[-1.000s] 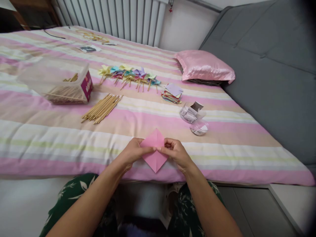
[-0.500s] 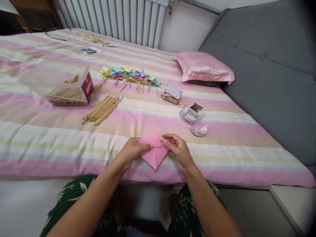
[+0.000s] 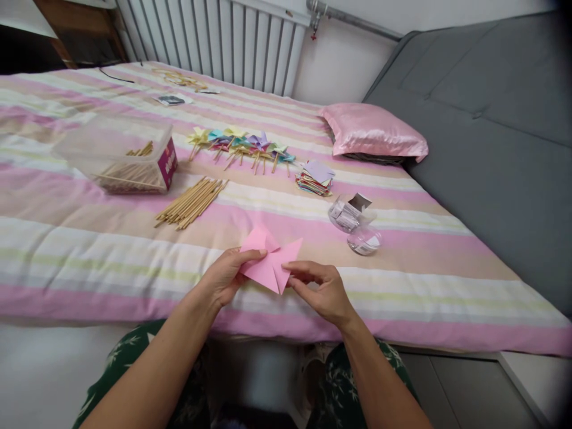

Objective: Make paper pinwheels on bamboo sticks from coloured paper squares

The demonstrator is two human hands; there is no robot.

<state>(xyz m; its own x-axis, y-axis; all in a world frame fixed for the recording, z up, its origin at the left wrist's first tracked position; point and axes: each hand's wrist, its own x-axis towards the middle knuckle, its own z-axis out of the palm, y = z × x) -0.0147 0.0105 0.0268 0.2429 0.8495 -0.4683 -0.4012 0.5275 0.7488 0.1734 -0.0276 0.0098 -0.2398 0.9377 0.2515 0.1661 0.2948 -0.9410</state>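
A square of pink paper [image 3: 268, 271], slit in from its corners, is held just above the near edge of the bed. My left hand [image 3: 227, 274] pinches its left side, thumb on top near the middle. At the lower right, my right hand [image 3: 319, 290] has thumb and fingers closed on a cut flap. One upper corner is folded inward, and another flap points up to the right. Beyond the hands lie a bundle of wooden sticks [image 3: 191, 204], finished paper pinwheels [image 3: 241, 146] on sticks and a stack of coloured paper squares [image 3: 315, 177].
On the left stands a clear plastic box [image 3: 134, 170] with more sticks inside. Two small clear round containers [image 3: 364, 241] sit to the right, one holding small packets. A pink pillow [image 3: 375, 131] rests against the grey headboard [image 3: 482, 113]. Behind the striped bed is a white radiator [image 3: 218, 44].
My right hand has moved from the paper's upper right down to its lower right corner. The paper has turned, and its right flaps now stand apart. The view has shifted slightly.
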